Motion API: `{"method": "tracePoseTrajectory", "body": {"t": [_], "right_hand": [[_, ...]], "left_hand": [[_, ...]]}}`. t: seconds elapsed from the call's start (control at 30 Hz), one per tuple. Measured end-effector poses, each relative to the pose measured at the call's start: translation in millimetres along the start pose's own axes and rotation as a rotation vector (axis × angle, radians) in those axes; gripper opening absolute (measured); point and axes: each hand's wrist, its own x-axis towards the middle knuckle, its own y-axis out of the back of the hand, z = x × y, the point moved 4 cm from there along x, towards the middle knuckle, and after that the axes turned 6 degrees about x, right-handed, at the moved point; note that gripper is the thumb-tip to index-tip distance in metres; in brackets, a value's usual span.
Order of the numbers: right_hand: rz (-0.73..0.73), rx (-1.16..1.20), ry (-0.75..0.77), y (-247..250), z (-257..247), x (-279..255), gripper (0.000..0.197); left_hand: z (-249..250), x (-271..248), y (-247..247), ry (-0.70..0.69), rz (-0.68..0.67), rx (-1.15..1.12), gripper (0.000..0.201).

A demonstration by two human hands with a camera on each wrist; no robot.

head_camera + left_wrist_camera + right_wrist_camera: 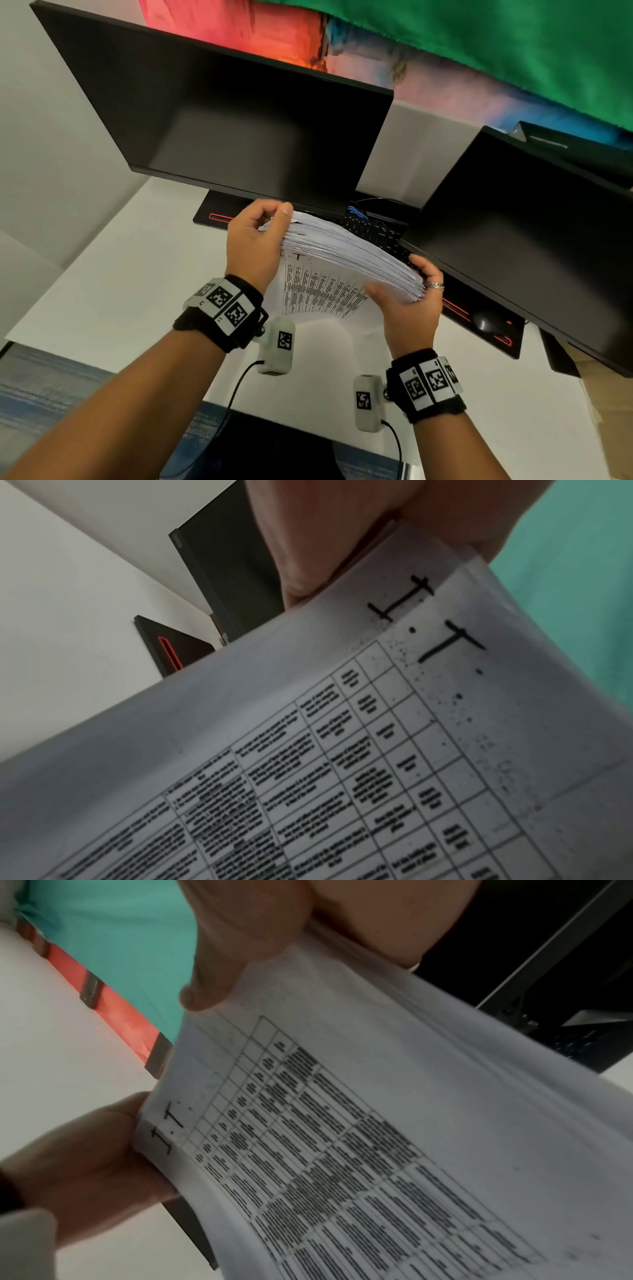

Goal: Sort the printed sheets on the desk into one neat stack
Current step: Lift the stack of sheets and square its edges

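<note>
A thick sheaf of printed sheets stands on edge, lifted over the white desk, its upper edges fanned unevenly. The near sheet carries a printed table under handwritten letters. My left hand grips the sheaf's left end, thumb on top. My right hand grips the right end, thumb on the printed face and fingers behind. In the right wrist view the printed sheet bows between the right thumb and my left hand.
A dark monitor stands straight behind the sheaf and a second one leans in at the right. A black keyboard lies under the paper, on a black mat. A mouse sits at the right.
</note>
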Motion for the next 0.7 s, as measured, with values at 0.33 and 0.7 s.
{"method": "tracePoseTrajectory", "body": {"t": [0.33, 0.7], "right_hand": [[-0.145, -0.018, -0.094, 2.2, 12.7, 9.7, 0.035], [-0.11, 0.045, -0.153, 4.7, 8.0, 23.8, 0.026]], "left_hand": [[-5.1, 0.6, 8.6, -0.019, -0.117, 0.019, 0.011], [-38.6, -10.5, 9.9, -0.069, -0.481, 0.121, 0.04]]}}
